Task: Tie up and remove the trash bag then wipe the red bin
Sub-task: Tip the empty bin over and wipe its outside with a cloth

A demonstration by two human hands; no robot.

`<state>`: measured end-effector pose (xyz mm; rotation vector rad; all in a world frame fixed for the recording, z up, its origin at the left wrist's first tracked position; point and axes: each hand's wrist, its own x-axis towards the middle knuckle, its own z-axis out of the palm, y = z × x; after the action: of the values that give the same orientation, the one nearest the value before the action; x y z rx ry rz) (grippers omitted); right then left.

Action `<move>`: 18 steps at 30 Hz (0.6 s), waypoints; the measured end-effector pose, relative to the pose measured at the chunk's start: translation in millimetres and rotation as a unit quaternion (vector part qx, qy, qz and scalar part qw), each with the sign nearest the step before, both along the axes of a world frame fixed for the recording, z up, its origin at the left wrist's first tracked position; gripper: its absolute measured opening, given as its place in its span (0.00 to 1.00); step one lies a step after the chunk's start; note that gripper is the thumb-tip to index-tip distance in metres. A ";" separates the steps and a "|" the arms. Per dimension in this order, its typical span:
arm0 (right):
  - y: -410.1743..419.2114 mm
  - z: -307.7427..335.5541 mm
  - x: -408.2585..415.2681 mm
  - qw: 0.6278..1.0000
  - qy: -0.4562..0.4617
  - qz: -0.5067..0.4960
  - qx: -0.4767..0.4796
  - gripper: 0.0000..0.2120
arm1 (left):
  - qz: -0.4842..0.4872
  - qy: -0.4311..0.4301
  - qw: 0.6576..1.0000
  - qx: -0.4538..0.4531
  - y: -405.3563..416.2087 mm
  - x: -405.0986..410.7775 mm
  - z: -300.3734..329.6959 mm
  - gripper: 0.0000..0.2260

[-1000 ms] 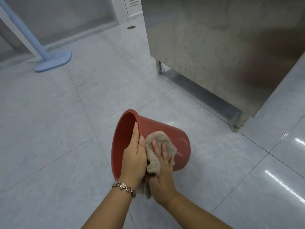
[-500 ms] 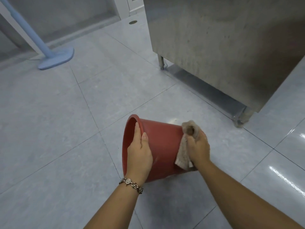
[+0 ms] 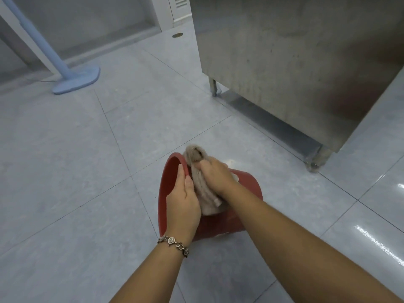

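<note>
The left hand (image 3: 182, 202) is clamped on the rim of the red bin (image 3: 244, 189), fingers laid flat along the lip and pointing away from the camera, a metal link bracelet (image 3: 173, 242) on the wrist. The right hand (image 3: 215, 177) is closed on a bunched beige cloth (image 3: 204, 191), pressing it against the bin's outer wall just beside the rim; the two hands lie close together, nearly touching, with the cloth between them. One wad of cloth pokes up past the knuckles above the rim, and the rest hangs down the side of the bin under the forearm. The bin is tipped on its side, mouth turned to the left and base to the right (whether it rests on the floor (image 3: 76, 171) or is held just off it cannot be told), and what shows of its inside has no bag in it. Grey tiles with thin dark joints run out in every direction. Beyond the bin, toward the far right of the floor, stands a stainless steel cabinet (image 3: 295, 62) on short legs. Well apart at the far left sits the pale blue base of a stand (image 3: 76, 78), its pole slanting up out of frame.
</note>
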<state>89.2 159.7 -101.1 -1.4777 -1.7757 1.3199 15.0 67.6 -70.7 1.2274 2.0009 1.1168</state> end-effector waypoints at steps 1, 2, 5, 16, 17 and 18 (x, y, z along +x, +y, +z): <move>7.9 1.0 3.0 0.999 -0.027 -0.004 -0.023 0.17 | -0.010 0.013 1.000 -0.003 -1.4 1.5 -0.6 0.20; 14.7 3.4 6.2 0.998 -0.044 -0.005 -0.040 0.19 | -0.015 0.022 1.000 -0.007 -1.8 3.2 0.0 0.20; 27.6 -6.5 20.2 0.994 -0.052 -0.013 -0.096 0.34 | -0.017 0.021 0.999 -0.018 -0.8 4.9 1.8 0.20; -89.1 -69.9 52.2 0.974 0.051 -0.215 0.060 0.34 | -0.029 -0.011 0.998 -0.047 12.6 14.4 16.9 0.21; -93.9 -60.7 38.4 0.978 0.050 -0.179 0.091 0.35 | -0.011 -0.045 0.997 -0.057 18.7 8.7 17.3 0.21; -95.6 -48.2 27.5 0.983 0.048 -0.140 0.112 0.36 | 0.004 -0.091 0.993 -0.072 24.0 1.4 16.6 0.22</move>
<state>116.6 64.1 -149.2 -1.4498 -1.5321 0.9988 16.4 91.6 -54.1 1.0090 1.9133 1.0297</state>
